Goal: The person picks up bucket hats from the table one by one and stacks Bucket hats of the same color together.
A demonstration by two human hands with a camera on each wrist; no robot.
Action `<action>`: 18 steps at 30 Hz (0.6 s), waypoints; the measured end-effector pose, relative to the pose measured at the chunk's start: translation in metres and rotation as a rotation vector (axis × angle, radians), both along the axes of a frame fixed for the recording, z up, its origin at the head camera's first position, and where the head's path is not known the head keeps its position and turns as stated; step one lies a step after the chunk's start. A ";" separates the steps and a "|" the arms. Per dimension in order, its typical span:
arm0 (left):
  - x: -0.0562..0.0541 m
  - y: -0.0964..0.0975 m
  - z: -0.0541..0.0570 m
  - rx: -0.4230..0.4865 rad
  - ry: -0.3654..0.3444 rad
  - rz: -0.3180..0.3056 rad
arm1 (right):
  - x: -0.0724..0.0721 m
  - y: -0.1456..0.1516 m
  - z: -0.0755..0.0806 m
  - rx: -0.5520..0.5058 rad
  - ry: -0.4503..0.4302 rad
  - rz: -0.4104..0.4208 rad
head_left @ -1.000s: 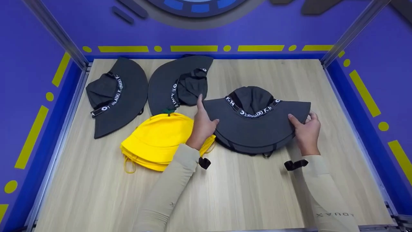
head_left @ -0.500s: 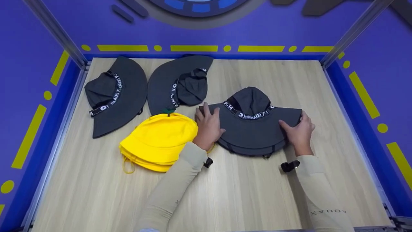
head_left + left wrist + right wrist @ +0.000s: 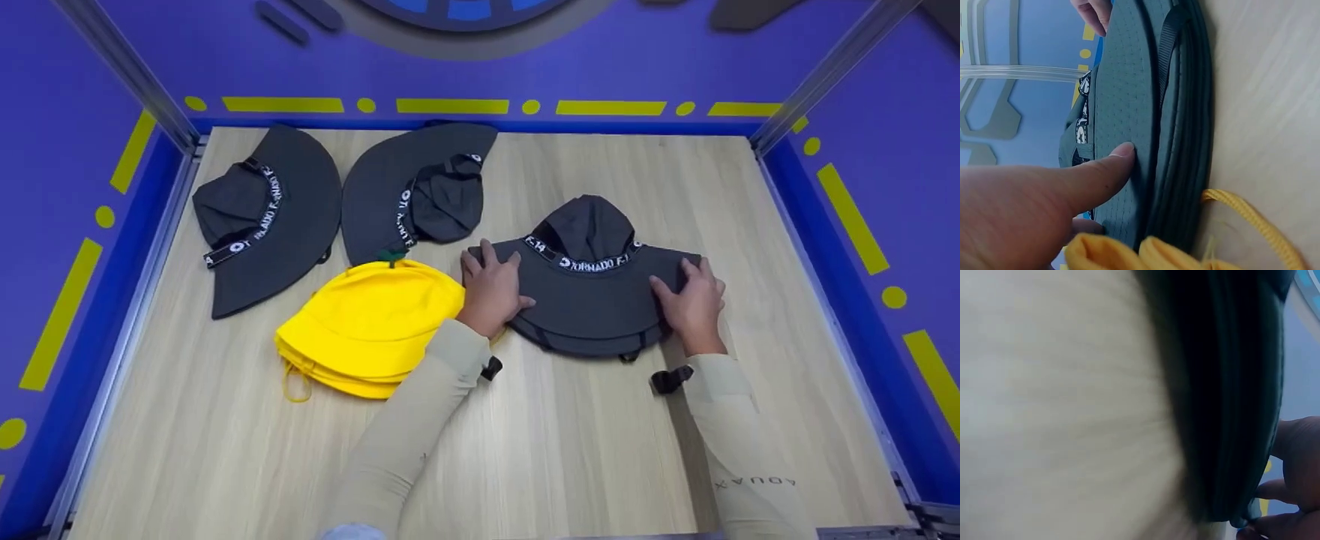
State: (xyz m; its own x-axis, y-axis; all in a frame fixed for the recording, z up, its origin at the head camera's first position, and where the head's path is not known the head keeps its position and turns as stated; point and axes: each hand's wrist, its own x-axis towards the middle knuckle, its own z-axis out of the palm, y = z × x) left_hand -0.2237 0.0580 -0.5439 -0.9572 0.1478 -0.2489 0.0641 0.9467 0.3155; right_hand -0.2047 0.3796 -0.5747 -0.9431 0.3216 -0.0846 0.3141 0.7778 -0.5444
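A stack of dark grey wide-brimmed sun hats (image 3: 589,304) lies on the table, crown away from me, with a "TORNADO F-14" band round the top one. My left hand (image 3: 493,294) rests spread on the left end of the top brim. In the left wrist view its straight thumb (image 3: 1109,171) lies on the brim, above several layered brims (image 3: 1182,129). On the right end of the brim rests my right hand (image 3: 691,311), thumb and fingers apart. The right wrist view shows its fingers (image 3: 1278,492) touching the brim's end; that view is dark and blurred.
Yellow bucket hats (image 3: 375,322) are stacked left of my left wrist, with a green leaf on top and a cord hanging out. Two more grey hats lie behind, one far left (image 3: 304,217) and one beside it (image 3: 382,184). Blue walls (image 3: 637,60) enclose the wooden table (image 3: 585,450).
The top grey hat has come down slightly and shifted left onto the stack. My left fingers moved from the brim's edge onto its top, and my right fingers loosened their grip on the edge.
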 end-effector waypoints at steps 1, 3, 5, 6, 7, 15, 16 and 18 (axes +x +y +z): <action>-0.001 0.001 0.000 0.001 -0.001 -0.001 | -0.001 0.001 0.001 -0.002 -0.005 0.001; -0.003 0.001 -0.001 0.001 -0.002 -0.008 | -0.004 0.002 0.003 -0.004 -0.022 0.002; -0.005 0.001 -0.001 0.003 -0.001 -0.016 | -0.006 0.002 0.006 -0.002 -0.036 0.000; -0.006 0.001 -0.001 0.005 0.001 -0.017 | -0.007 0.001 0.008 0.001 -0.035 -0.002; -0.007 0.000 -0.001 0.005 -0.001 -0.016 | -0.008 -0.001 0.009 0.007 -0.027 -0.003; -0.006 -0.001 -0.003 0.022 -0.014 -0.003 | 0.000 -0.059 0.024 0.046 0.201 0.328; -0.006 -0.001 -0.003 0.024 -0.014 -0.005 | 0.002 -0.068 0.026 0.047 0.176 0.394; -0.007 0.000 -0.003 0.027 -0.009 -0.005 | 0.005 -0.084 0.030 0.055 0.068 0.489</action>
